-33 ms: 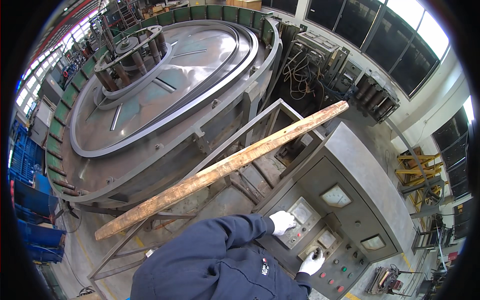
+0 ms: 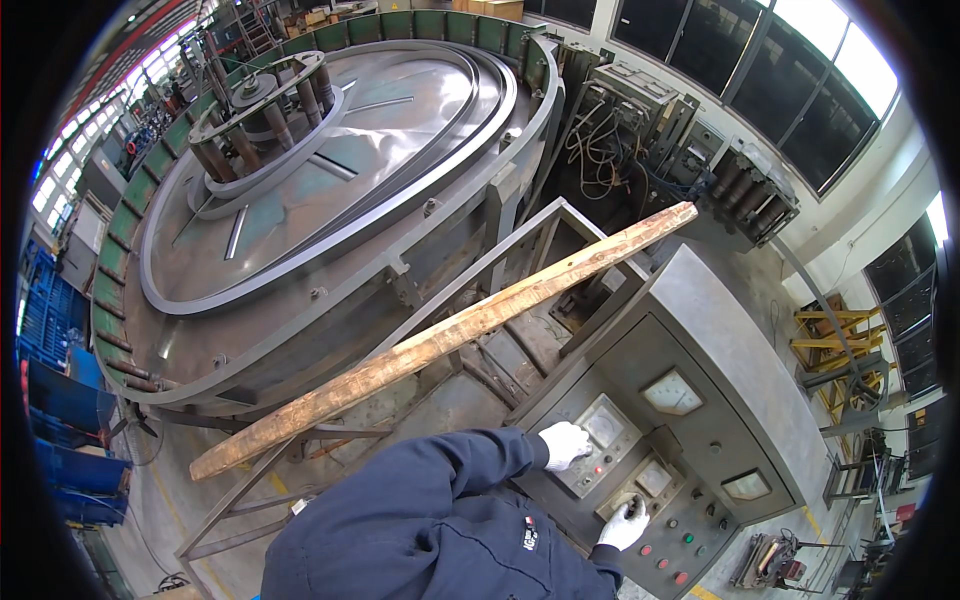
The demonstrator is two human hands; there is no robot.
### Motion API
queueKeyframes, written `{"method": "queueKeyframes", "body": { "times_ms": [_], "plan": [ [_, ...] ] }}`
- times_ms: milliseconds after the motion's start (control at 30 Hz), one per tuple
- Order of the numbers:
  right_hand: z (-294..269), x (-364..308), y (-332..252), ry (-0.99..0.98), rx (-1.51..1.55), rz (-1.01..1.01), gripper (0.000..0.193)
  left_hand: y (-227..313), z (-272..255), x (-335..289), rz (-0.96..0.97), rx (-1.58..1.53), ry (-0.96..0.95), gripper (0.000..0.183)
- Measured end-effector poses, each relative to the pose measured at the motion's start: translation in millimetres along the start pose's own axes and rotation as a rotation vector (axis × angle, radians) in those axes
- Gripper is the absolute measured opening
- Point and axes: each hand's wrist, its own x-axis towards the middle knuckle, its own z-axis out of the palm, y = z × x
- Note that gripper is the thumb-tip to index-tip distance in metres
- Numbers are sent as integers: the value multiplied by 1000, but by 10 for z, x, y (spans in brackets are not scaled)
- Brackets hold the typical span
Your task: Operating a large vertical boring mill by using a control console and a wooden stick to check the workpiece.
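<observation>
My left hand point(image 2: 564, 446), in a white glove, rests with bent fingers at the lower-left part of a small meter plate point(image 2: 606, 428) on a grey control console point(image 2: 690, 350). What its fingertips close on is hidden. Lower and to the right, my right hand point(image 2: 621, 527), gloved too, has its fingers round a dark knob point(image 2: 631, 506) on a second meter plate point(image 2: 655, 478). Red push buttons point(image 2: 681, 578) and a green one point(image 2: 689, 538) sit on the panel beside it. Two larger dial gauges are set in the upright face, one being the white gauge point(image 2: 672, 392).
A long wooden beam point(image 2: 450, 335) lies slantwise over a metal frame point(image 2: 490, 262) in front of me. Beyond stands a huge round steel turntable machine point(image 2: 400, 130) within a green-lined wall. Cabled machinery point(image 2: 610, 130) stands behind, yellow stands point(image 2: 835, 335) at right, blue racks point(image 2: 75, 440) at left.
Both hands stay in place on the console. The bright reflections on the round steel plate have shifted slightly.
</observation>
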Motion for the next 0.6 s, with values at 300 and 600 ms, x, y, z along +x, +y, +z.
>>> {"method": "queueKeyframes", "body": {
  "times_ms": [300,600],
  "plan": [
    [-30,-26,-67,15,-9,-14,31,1,-7,4,5,-4,0,23],
    [119,41,261,74,-59,-153,39,12,-72,0,11,-19,-7,27]
  ]
}}
